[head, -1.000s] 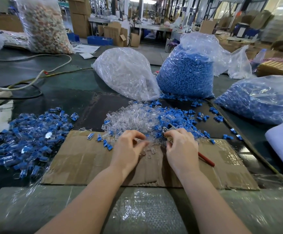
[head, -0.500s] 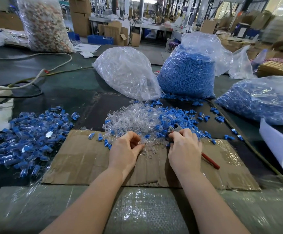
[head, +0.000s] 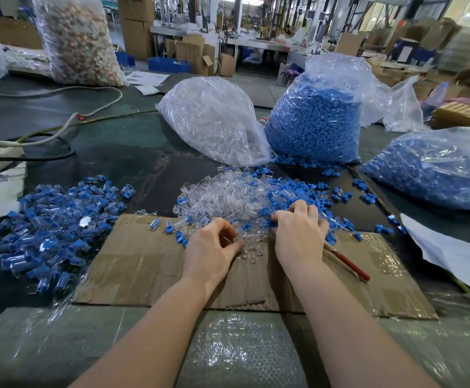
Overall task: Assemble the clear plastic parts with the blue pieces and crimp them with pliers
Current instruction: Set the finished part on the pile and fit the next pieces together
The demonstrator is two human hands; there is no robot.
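Note:
A heap of clear plastic parts (head: 228, 196) lies at the far edge of the cardboard sheet (head: 144, 261), mixed on its right with loose blue pieces (head: 306, 191). My left hand (head: 211, 249) sits at the heap's near edge, fingers curled, thumb and fingertips pinching a clear part. My right hand (head: 301, 232) holds the pliers (head: 346, 261); their red handles stick out behind the palm and the jaws are hidden. Its fingertips touch the blue pieces. A pile of joined clear-and-blue parts (head: 57, 219) spreads at the left.
Behind the heap stand a bag of clear parts (head: 214, 121) and a bag of blue pieces (head: 315, 121); another blue-filled bag (head: 438, 169) lies at the right. White paper (head: 452, 253) overlaps the right edge. Cables (head: 60, 130) cross the far left.
My right hand has moved forward into the blue pieces, and the pliers' jaws are now hidden under it. My left hand has stayed at the heap's near edge.

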